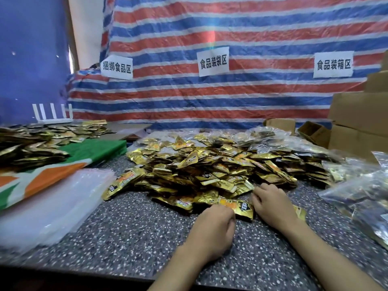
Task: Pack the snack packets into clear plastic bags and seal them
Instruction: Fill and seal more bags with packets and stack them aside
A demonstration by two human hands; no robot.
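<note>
Right now both hands sit low at the near edge of the big heap of gold snack packets point(210, 164), which sprawls across the middle of the speckled table point(126, 238). The left hand point(214, 223) is knuckles-up with its fingers tucked under. The right hand point(270, 206) is just beside it, bent fingers draped over the heap's fringe, and an orange-printed packet point(237, 203) lies between the two. The hands are close together but not touching. Whether either one actually clamps a packet cannot be told, because the fingertips are hidden. That low, raking posture looks like gathering a handful from the loosest edge, where packets should slide free most easily. Over on the left, a flat stack of empty clear plastic bags point(52, 206) lies within easy reach of the left hand, sensibly close for the next fill. On the right, filled bags point(357, 185) bulge with packets, parked clear of the working heap; whether they are sealed is too blurred to say. Cardboard boxes point(357, 114) are stacked at the far right, and a small open box point(315, 133) near them shows nothing clearly inside. A second pile of packets point(31, 143) lies at the far left, well apart from the hands.
</note>
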